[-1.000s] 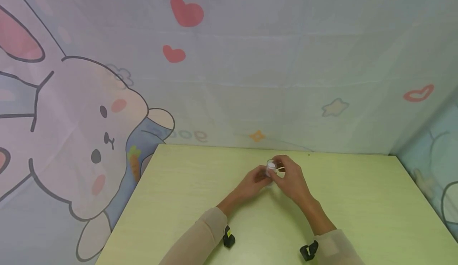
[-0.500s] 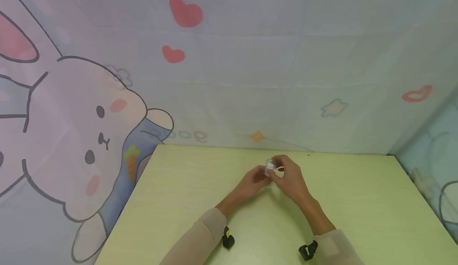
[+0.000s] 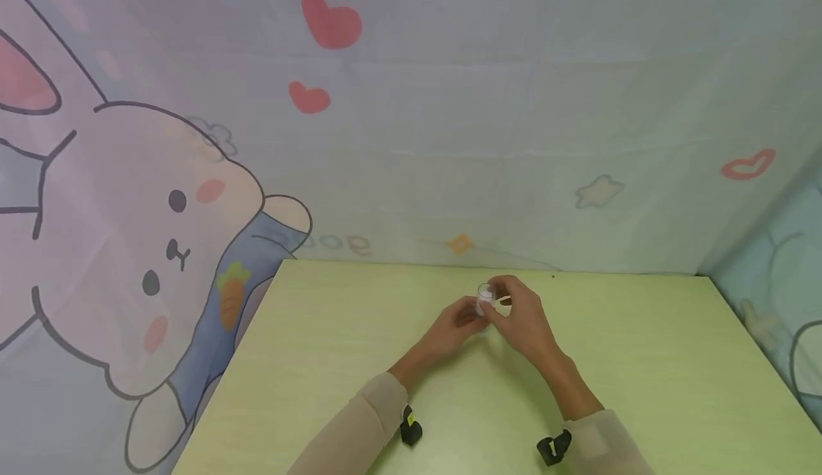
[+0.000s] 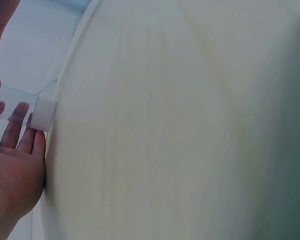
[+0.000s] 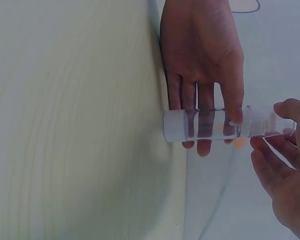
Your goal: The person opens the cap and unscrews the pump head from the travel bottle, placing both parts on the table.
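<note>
A clear cylindrical bottle point(image 5: 217, 131) with a white base point(image 5: 176, 126) stands upright over the table, with a transparent cap point(image 5: 262, 120) at its top. My left hand point(image 3: 449, 329) holds the bottle's body, its fingers behind it and its thumb in front, as the right wrist view shows. My right hand point(image 3: 523, 318) pinches the cap between thumb and fingers. In the left wrist view the white base point(image 4: 43, 114) shows beside the fingers of the left hand point(image 4: 17, 172). Whether the base touches the tabletop is hard to tell.
The pale yellow-green table point(image 3: 642, 361) reaches back to a cloth backdrop point(image 3: 514, 104) with hearts, stars and a large rabbit point(image 3: 122, 239). A black wrist device point(image 3: 411, 426) sits at the left cuff and another black device point(image 3: 554, 448) at the right cuff.
Both hands keep their hold on the bottle and cap at almost the same spot. The head view has shifted slightly, so the rabbit print appears a little farther left.
</note>
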`<state>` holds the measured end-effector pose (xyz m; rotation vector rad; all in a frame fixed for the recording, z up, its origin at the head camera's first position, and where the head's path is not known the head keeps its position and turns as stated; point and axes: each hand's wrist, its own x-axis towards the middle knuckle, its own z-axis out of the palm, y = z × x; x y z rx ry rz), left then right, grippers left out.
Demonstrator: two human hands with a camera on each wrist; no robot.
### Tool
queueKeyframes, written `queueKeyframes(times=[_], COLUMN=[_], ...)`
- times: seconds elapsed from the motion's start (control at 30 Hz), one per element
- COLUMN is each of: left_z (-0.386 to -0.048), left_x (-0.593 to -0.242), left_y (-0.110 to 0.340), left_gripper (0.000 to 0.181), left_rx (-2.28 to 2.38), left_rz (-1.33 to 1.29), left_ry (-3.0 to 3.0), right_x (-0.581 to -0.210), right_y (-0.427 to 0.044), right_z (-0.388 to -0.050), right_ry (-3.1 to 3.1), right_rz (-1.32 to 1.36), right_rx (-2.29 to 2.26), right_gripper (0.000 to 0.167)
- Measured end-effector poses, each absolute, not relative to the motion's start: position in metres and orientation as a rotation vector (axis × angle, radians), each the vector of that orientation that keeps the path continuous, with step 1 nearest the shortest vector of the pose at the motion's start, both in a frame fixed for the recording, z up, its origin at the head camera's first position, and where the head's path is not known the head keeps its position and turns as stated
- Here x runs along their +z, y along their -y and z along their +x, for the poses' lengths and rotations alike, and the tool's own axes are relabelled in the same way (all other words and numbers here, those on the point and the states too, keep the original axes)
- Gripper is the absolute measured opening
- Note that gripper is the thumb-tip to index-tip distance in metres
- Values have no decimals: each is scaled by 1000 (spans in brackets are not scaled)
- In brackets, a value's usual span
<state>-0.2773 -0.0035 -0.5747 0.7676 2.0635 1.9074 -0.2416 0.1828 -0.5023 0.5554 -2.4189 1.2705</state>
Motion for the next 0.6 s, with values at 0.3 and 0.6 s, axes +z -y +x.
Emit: queueKeyframes(times=[0.3, 0.6], left_z=[-281, -280], left_x=[-574, -577], left_y=[4, 2], left_gripper=[35, 33], left_rx=[1893, 1900], left_rz=[772, 778], left_ry=[-2082, -2058], right_x=[-498, -500], right_y=[-182, -184], right_z=[-244, -246], right_ry=[2403, 2404], right_rz=[575, 567], right_rx=[1251, 1222], right_gripper=[35, 35])
